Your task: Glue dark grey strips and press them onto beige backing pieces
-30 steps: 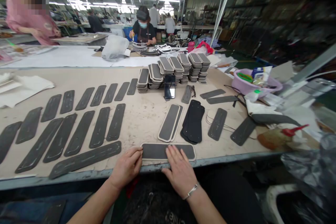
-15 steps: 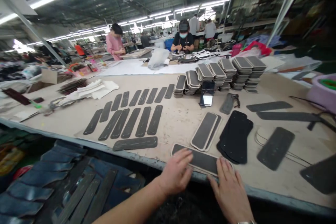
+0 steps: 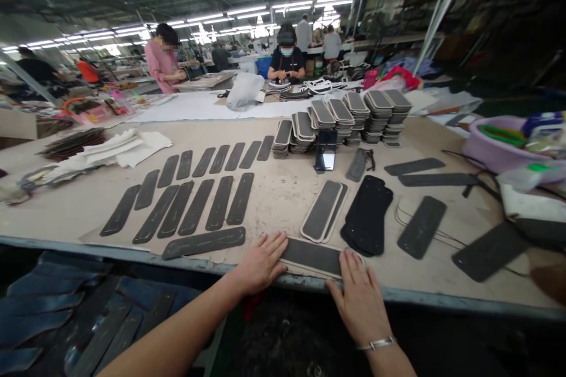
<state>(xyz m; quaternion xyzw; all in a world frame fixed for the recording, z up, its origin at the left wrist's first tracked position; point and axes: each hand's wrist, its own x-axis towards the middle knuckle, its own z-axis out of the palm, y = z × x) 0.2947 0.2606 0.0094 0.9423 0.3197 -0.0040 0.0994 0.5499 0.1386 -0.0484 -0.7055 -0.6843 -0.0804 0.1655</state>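
My left hand (image 3: pixel 260 262) and right hand (image 3: pixel 360 297) lie open and flat on the ends of a grey pad with a pale rim (image 3: pixel 313 257) at the table edge (image 3: pixel 415 297). It looks thin, light and bendy; I'd lift it by both ends. Beyond lie more pads (image 3: pixel 322 219) and stacks (image 3: pixel 345 118).

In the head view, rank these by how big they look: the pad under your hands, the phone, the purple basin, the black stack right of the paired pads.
1. Purple basin, though partly cut off.
2. Black stack.
3. Pad, ends covered by the left hand and right hand; nearness makes 2 and 3 unsure.
4. Phone, farther away.
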